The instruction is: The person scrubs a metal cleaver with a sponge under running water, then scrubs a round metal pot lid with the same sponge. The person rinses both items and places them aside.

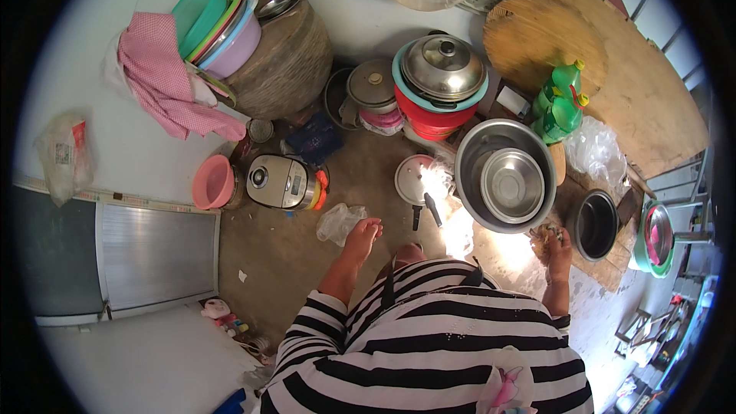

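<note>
My right hand (pixel 560 251) is closed on a brown, crumpled, rag-like thing (pixel 542 242), whose exact kind I cannot make out. It is low beside a large grey metal basin (pixel 469 184), which has a smaller steel bowl (pixel 512 185) inside it. Just right of this hand is a dark round pot (pixel 595 225). My left hand (pixel 363 238) hangs in front of me with its fingers loosely bent and nothing visible in them. Behind it on the floor lies a clear plastic bag (pixel 340 225).
A rice cooker (pixel 277 182) and a pink basin (pixel 213 182) stand at left. Ahead are a pressure cooker (pixel 414 179) with black handles and a steel lidded pan (pixel 444 69) on stacked basins. Green bottles (pixel 558 111) and wooden boards (pixel 636 84) are at the right.
</note>
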The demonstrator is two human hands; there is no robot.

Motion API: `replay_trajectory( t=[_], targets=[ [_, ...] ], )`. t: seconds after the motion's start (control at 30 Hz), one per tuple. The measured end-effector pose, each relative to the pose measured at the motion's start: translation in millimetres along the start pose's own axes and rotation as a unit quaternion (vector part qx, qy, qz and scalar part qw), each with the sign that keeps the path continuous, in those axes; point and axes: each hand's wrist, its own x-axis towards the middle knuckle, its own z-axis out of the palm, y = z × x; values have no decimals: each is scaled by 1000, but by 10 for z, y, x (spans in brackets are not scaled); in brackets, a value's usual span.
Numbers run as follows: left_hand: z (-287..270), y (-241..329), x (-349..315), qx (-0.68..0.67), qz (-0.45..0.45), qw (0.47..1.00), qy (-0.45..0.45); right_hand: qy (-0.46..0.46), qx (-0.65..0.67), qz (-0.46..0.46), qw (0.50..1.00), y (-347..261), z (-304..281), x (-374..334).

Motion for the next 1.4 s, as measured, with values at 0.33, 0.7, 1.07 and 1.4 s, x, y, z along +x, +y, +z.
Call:
replay_trajectory(
  t=[0.33, 0.7, 1.07, 1.4],
  targets=[
    [-645, 313, 1514, 233, 177, 942, 166, 172, 6, -59, 983, 360, -593, -7],
    [-764, 1790, 5138, 415, 201, 881, 107, 638, 34, -3, 770, 1467, -528, -1130],
    [-369, 1364, 7336, 586, 162, 794, 18, 636, -86, 141, 754, 1487, 944, -1444],
    [-554, 1478, 7819, 575, 253, 777, -54, 622, -89, 157, 761, 1489, 1392, -1747]
  ],
)
